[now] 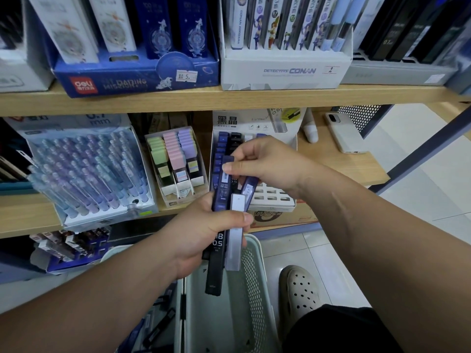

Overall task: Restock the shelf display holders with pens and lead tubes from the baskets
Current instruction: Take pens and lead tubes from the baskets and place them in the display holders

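Pale green basket sits lowest in view, just under the left hand, whose fingers and thumb are curled round a fan of lead tubes: a black one, a clear one and navy ones. Above it the right hand pinches the upper end of a navy tube between thumb and fingers. Both hands hover before the white display holder on the wooden shelf, where navy and black tubes fill its left rows and bare slots show at its front right
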### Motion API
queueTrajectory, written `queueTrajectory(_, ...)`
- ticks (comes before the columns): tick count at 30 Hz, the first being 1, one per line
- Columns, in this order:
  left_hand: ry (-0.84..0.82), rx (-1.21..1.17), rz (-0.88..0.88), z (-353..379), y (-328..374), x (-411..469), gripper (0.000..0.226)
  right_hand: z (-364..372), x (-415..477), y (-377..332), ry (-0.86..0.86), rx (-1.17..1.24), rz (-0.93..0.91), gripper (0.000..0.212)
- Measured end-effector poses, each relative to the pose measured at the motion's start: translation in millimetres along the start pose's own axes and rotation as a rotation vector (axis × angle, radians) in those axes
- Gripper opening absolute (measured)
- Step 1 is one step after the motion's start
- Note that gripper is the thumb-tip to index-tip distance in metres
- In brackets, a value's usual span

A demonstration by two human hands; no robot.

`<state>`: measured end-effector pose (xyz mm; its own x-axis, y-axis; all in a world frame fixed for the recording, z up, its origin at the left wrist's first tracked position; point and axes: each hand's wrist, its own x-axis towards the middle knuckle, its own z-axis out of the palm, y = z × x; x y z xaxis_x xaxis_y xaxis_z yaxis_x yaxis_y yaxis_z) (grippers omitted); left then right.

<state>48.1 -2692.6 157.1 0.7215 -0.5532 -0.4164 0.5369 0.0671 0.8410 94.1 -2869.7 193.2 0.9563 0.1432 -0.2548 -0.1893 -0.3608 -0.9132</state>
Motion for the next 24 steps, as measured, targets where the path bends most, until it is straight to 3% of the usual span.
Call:
queueTrajectory(4,-0.014,0.01,-0.014,0.5,-0.3,-0.9,0.022,-5.3,-2.1,-4.8,0.047,0.162,0.029,0.012)
queueTrajectory(9,-0.02,-0.008,-0.036,0.6,-1.2,-0.8,0.023,-14.9,-2.3,-7.1,0.12,0.506,0.076,0.007)
queueTrajectory(13,-0.009,-0.053,-0.049,-1.2,-0.9,0.1,0.024,-25.3,-1.9,-1.0,0.198,0.615,0.101,0.012)
queueTrajectory(19,0.165,-0.15,-0.096,-2.7,-0.6,4.6,0.034,-40.4,-1.6,17.2,0.318,0.45,0.192,0.014)
queueTrajectory(24,0.22,-0.152,-0.117,-4.5,-0.8,6.6,0.031,-45.5,5.6,36.6,0.448,0.032,0.339,0.027)
